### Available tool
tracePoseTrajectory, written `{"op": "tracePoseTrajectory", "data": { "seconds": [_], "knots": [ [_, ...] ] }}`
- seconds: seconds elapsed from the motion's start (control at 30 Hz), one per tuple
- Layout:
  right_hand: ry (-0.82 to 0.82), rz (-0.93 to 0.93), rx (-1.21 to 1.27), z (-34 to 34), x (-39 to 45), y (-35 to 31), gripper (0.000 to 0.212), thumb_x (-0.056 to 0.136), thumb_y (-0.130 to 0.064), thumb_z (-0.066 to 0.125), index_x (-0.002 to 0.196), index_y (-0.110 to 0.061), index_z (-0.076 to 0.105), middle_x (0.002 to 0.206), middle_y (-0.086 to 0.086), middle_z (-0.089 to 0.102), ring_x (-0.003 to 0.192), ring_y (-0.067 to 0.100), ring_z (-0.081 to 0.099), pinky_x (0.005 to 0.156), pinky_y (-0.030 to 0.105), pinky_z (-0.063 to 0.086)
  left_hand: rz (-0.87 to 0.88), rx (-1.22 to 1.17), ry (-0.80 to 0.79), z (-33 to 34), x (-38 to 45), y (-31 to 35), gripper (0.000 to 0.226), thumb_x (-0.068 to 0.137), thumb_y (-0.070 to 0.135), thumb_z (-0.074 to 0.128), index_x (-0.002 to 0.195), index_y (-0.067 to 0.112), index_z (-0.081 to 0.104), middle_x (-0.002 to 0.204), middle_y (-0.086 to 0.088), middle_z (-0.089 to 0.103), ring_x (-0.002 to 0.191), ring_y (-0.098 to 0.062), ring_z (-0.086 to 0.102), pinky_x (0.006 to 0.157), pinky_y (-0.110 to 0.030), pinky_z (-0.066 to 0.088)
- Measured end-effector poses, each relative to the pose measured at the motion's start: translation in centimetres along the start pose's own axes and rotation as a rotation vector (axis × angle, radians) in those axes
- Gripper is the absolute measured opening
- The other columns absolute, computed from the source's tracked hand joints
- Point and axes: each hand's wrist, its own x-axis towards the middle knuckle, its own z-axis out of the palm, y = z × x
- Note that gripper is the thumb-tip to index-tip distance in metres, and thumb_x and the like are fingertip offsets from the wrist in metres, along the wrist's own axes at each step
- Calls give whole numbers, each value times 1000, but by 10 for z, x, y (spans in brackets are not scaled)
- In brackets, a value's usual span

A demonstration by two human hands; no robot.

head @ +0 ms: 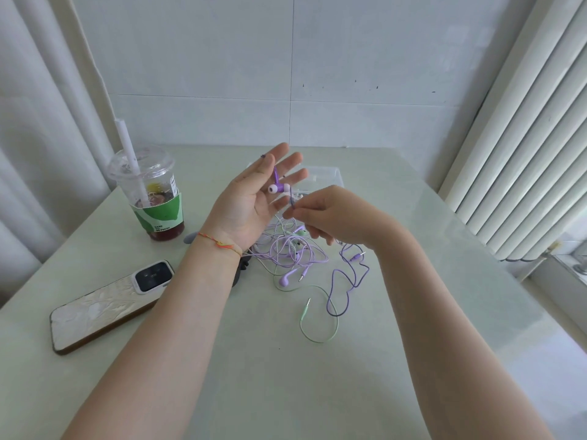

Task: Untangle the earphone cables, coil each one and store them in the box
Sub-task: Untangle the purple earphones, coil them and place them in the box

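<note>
Both forearms reach in from the near edge over the counter (pixel 317 376). Left hand (pixel 251 201) is raised palm-up, fingers (pixel 287 163) straight and spread, with a dark purple earbud (pixel 278 187) lying across them; whether any finger clamps it I cannot tell. Right hand (pixel 330 214) pinches the dark purple cable (pixel 341 287) just beside the left fingertips, as if about to wind it round the open hand. That cable trails down to the counter, its plug (pixel 358 256) lying free, so it looks mostly separated. Coiling seems only to be starting. Beneath the hands a tangle (pixel 286 252) of lilac, white and green cables remains knotted, with a green cable end (pixel 317 325) straying toward the camera. Behind the hands, the clear box (pixel 330 174) is largely hidden; nothing visibly stored. Most of the work remains.
</note>
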Motion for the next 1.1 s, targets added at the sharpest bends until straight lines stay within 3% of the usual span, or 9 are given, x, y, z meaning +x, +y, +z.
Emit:
{"op": "tracePoseTrajectory", "data": {
  "seconds": [0.2,0.4,0.53,0.63,0.73,0.8,0.9,1.03,1.1],
  "knots": [
    [55,44,-96,9,6,1,33,97,-28,51,98,1,66,57,0,52,32,5,40,36,12,32,35,-7,-41,8,-1,1,25,102,22,41,110,18,64,107,-3,73,107,-23,68,95,-35,34],
    [-12,31,-56,6,1,-8,22,96,-30,54,94,-18,73,54,-3,52,38,9,46,42,13,37,121,100,67,-4,10,-6,22,101,15,46,111,12,66,110,-7,72,109,-25,66,74,-24,39],
    [-85,6,-50,5,-2,-12,17,92,-30,60,88,-20,72,60,0,60,50,16,57,59,27,51,137,260,171,-11,13,-16,17,98,12,54,106,13,69,109,-5,72,110,-22,67,76,-24,48],
    [14,-32,-22,3,-2,-13,17,90,-24,59,81,-17,73,62,6,62,55,15,59,62,31,54,117,378,194,-13,14,-21,16,97,9,56,103,11,70,102,-5,74,102,-22,69,83,-30,52],
    [150,-35,5,-1,-2,-11,15,87,-23,59,79,-16,71,66,2,65,58,14,58,64,33,53,37,472,178,-15,14,-23,16,96,9,57,100,10,72,86,-2,74,82,-19,67,83,-31,52],
    [210,-19,42,-4,-1,-8,12,86,-23,61,80,-16,69,69,0,67,60,19,61,63,37,56,-38,478,126,-14,14,-23,16,96,7,55,93,7,71,74,-4,71,73,-22,63,79,-31,53],
    [287,-6,88,-8,0,-3,12,85,-21,61,81,-14,70,51,-11,53,49,19,54,54,40,57,-123,428,23,-10,10,-22,18,98,7,50,95,1,67,71,-7,69,70,-25,66,66,-25,52],
    [399,-12,104,-12,2,2,11,86,-23,66,76,-18,67,45,-11,46,51,17,51,52,29,45,-249,350,-75,-6,5,-18,26,101,11,42,90,2,63,65,-6,58,56,-21,59,86,-42,47],
    [428,-14,134,-12,3,5,11,84,-24,70,75,-21,65,44,-13,45,54,17,52,56,32,45,-293,347,-119,-4,3,-16,30,101,14,40,86,5,63,64,-5,53,55,-21,54,89,-45,45]
  ]
}}
